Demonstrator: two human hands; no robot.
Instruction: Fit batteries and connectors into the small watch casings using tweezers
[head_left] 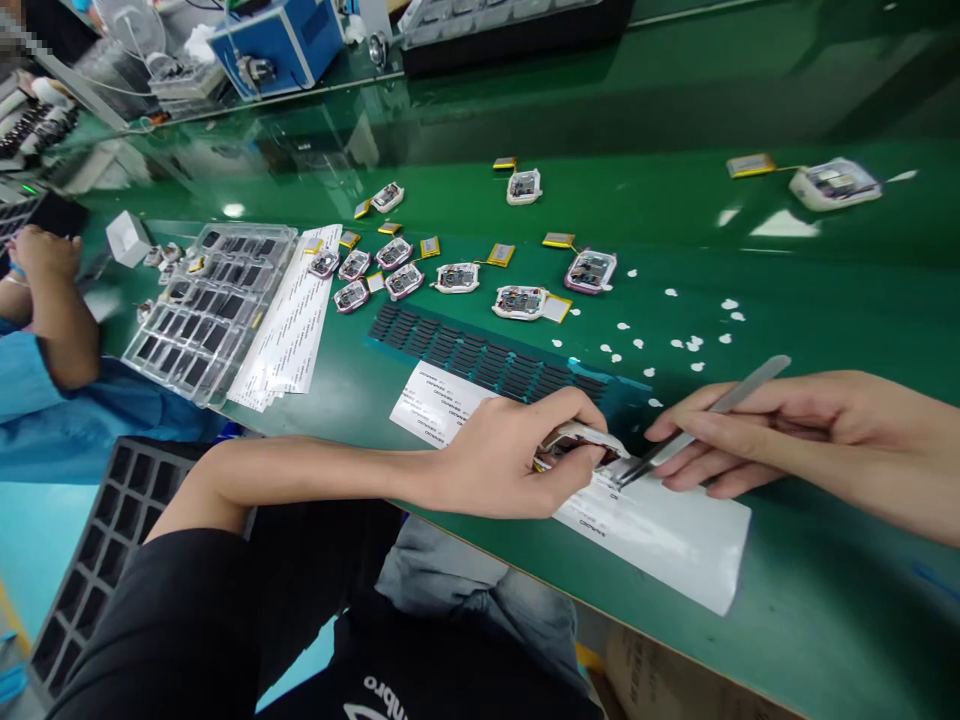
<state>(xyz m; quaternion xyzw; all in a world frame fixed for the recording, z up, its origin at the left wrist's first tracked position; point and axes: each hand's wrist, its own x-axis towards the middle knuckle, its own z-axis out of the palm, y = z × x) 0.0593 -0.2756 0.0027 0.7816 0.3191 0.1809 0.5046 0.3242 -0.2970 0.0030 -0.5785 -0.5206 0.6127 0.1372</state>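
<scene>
Your left hand (514, 460) holds the case (589, 436) between thumb and fingers; your right hand (795, 430) grips tweezers (673, 445) near it.

The left arm (322, 475) stretched bare across the front, ending in the left hand (517, 455), whose thumb and index finger curved toward each other in a firm grip. Opposite it, the right hand (780, 430) was set in a pinching hold, thumb extended over half-bent fingers, fingertips near the left's
</scene>
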